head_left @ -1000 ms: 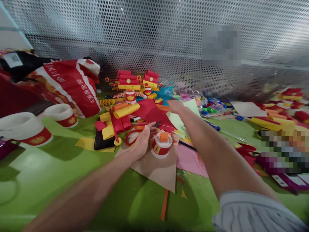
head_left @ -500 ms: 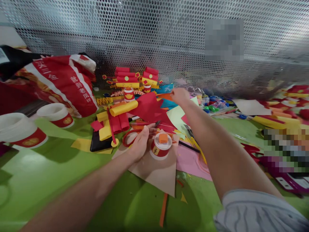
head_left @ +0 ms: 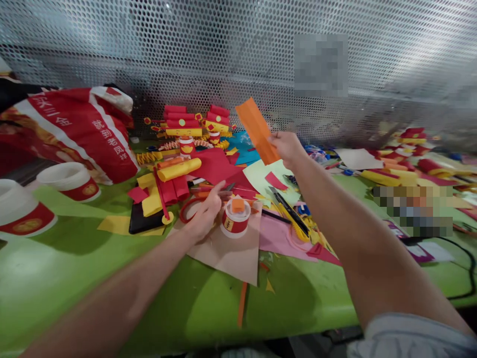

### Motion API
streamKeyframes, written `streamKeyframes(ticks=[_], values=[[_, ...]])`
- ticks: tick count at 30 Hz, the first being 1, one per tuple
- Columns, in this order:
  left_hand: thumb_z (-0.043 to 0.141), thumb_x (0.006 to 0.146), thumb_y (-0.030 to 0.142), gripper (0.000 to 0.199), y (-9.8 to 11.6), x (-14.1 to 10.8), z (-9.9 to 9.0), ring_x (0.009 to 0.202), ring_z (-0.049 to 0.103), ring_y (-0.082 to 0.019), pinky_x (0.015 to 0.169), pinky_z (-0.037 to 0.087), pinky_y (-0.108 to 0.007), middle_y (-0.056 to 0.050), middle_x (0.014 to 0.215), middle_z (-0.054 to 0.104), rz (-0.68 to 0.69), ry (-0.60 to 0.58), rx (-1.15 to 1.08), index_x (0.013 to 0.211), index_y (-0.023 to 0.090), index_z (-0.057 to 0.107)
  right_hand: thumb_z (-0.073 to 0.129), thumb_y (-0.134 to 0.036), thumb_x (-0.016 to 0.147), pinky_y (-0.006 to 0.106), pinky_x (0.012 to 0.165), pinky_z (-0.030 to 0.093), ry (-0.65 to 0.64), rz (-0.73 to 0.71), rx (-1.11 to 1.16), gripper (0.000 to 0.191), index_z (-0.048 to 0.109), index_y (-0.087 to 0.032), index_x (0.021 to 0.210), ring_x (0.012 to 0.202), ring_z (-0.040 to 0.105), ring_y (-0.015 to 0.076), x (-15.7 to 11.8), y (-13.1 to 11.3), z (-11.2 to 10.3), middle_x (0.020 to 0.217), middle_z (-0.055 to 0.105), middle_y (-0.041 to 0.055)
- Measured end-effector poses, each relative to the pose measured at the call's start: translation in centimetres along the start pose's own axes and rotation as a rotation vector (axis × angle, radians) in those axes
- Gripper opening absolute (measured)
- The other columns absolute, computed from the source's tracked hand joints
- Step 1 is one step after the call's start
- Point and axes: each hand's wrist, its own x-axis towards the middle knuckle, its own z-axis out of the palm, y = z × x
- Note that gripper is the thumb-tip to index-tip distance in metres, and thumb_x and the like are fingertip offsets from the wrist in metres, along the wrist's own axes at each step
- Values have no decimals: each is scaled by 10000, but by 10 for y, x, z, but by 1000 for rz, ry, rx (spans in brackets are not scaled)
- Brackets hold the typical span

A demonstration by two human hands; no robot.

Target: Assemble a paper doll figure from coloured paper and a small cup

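My left hand is closed with its fingers bent around a pair of scissors. A red handle loop shows on its left, and a dark pointed tip sticks out past the fingers. Just right of this hand, a small red and white paper cup stands on a brown sheet. A folded orange piece sits on top of the cup. Raised above the clutter, my right hand pinches an orange paper sheet by its right edge.
Two larger paper cups and a red bag stand left. Red and yellow paper figures line the back by the perforated metal panel. A yellow craft knife lies on pink paper. A cable curves at right.
My right hand has lifted the orange sheet up from the pile at the back. The left hand stays beside the small cup. The view has shifted slightly to the right.
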Motion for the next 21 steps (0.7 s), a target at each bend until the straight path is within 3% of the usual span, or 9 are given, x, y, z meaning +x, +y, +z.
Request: streamKeyframes(ticks=[3,6,11,15,19,21], values=[[712,615,479,1118,8,-5,3,1198,448,-290,967,377,-431,-161,1338,422,0,-89,110,1430,274,-25,527,-203,711,273,622,445,-12,118,290,54,560,-162,694,610,539,123,-32,-5,-7,602,553,-15],[733,627,296,1204,15,-8,10,1166,484,-266,955,383,-450,-144,1333,446,-57,-81,296,1386,297,-201,591,-194,646,247,604,436,-29,208,433,57,538,-175,642,564,518,96,-67,-11,-17,600,555,-35],[685,671,267,1159,9,-4,15,1082,552,-236,941,402,-451,-129,1227,546,20,-28,411,1377,263,-235,675,-279,574,231,601,422,-96,245,487,158,575,-179,644,577,516,86,-117,-10,-31,618,571,-42],[704,643,229,1181,5,8,2,1060,568,-230,933,416,-449,-113,1183,576,134,88,353,1384,266,-215,706,-347,539,233,581,420,-222,220,474,228,584,-185,643,577,514,91,-138,-1,-36,626,580,-36],[679,666,199,1154,13,21,-17,1013,594,-208,889,464,-404,-107,1161,588,246,280,278,1381,241,-226,632,-382,626,228,529,395,-416,138,300,222,618,-174,702,543,491,92,-148,7,-33,619,583,-21],[652,693,195,1102,18,27,-25,1001,603,-205,853,492,-390,-98,1158,593,226,380,291,1388,254,-202,573,-336,693,227,539,394,-538,67,143,184,629,-166,736,567,508,98,-154,7,-28,655,609,-7]])
